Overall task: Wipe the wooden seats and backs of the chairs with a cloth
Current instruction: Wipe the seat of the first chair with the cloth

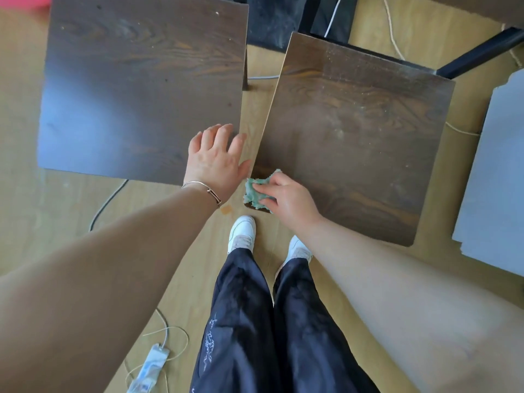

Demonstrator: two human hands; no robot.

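Observation:
Two dark wooden chair seats stand side by side below me. My left hand (217, 158) rests flat, fingers spread, on the near right corner of the left seat (136, 89). The right seat (351, 131) is dusty, with pale specks across its far half. My right hand (286, 198) holds a green fluffy cloth (255, 192) and presses it on that seat's near left corner. No chair back shows clearly in this view.
My legs in dark trousers and white shoes (242, 232) stand on the pale wood floor between the chairs. A grey cable (109, 199) runs under the left seat. A white plug strip (149, 370) lies near left. A grey board (493, 177) lies at right.

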